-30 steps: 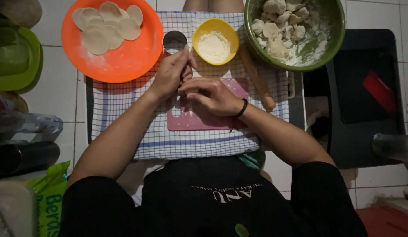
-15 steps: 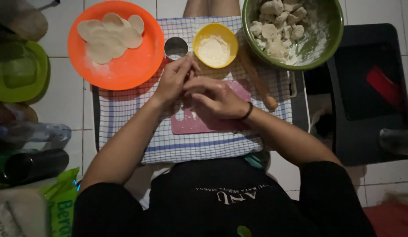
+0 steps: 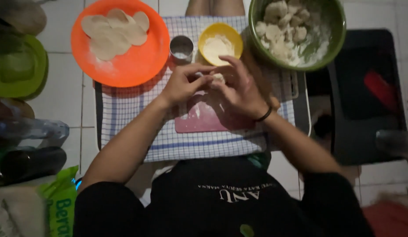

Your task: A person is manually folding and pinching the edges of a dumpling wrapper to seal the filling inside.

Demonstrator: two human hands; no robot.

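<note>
Nearby, orange plate (image 3: 138, 66), green bowl (image 3: 335, 39).

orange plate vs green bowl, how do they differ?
The orange plate is flat and shallow, while the green bowl is deep with high walls. The orange plate carries thin flat dough rounds laid overlapping; the green bowl holds lumpy floured dough pieces in a heap. The plate lies on the person's left, the bowl on the right. Both are round, sit partly on the checked cloth and show flour dust.
</note>
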